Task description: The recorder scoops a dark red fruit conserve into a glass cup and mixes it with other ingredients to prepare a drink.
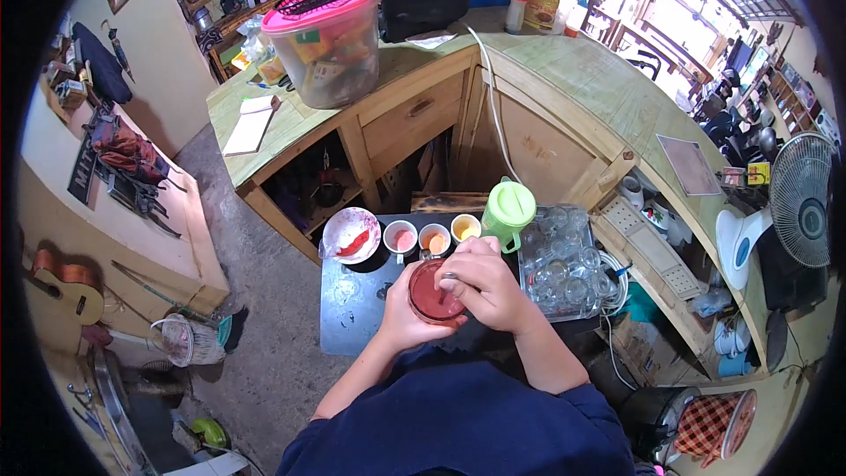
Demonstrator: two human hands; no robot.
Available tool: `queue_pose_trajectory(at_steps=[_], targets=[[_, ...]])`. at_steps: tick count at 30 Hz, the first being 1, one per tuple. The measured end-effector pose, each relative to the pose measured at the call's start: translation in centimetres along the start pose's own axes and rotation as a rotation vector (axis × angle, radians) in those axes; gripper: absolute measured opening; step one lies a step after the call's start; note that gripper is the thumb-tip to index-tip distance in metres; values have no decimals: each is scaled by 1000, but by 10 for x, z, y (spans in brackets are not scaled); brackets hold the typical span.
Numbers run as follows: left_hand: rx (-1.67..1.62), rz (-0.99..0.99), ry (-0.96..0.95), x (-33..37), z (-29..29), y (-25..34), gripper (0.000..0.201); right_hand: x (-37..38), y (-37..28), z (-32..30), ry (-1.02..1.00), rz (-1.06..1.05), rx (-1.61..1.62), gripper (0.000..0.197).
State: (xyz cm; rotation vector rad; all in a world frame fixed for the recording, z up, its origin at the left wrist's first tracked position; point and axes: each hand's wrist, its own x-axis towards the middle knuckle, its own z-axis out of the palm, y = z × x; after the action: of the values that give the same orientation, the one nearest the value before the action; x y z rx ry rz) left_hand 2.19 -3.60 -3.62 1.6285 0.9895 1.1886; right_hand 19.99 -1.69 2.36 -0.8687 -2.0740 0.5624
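Note:
My left hand (408,321) wraps round a round vessel of dark red liquid (426,281), held close to my body above a small table (342,322). Over its rim, the closed fingers of my right hand (495,287) grip a metal spoon (449,277) that dips into the red liquid; most of the spoon is hidden. Just beyond my hands stand a pink-filled cup (401,249), an orange-filled cup (434,231) and a yellow-filled cup (465,222). Left of them sits a white bowl (330,238) with red residue and a red utensil in it.
A lidded green pitcher (508,214) stands right of the cups, beside a metal tray (575,310) of several upturned glasses. A wooden counter (573,79) curves around the table, bearing a pink-lidded tub (330,62) and a white fan (736,242). A basket (181,341) is on the floor at left.

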Motion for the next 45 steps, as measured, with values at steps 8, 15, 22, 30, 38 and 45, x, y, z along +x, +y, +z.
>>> queue_pose_trajectory(at_steps=[8, 15, 22, 30, 38, 45], targets=[[-6, 15, 10, 1, 0, 1, 82, 0, 0, -1, 14, 17, 33, 18], [-24, 10, 18, -1, 1, 1, 81, -1, -1, -2, 67, -16, -161, 17], [12, 2, 16, -1, 0, 3, 82, -1, -1, -3, 104, -9, -120, 16], [-21, -11, 7, -2, 1, 5, 82, 1, -3, -2, 143, -36, -179, 15], [-2, 0, 15, -3, 0, 4, 82, 2, -6, -2, 132, -53, -245, 17], [6, -11, 18, -3, 0, 3, 82, 1, -7, 1, 101, 2, 40, 14]])
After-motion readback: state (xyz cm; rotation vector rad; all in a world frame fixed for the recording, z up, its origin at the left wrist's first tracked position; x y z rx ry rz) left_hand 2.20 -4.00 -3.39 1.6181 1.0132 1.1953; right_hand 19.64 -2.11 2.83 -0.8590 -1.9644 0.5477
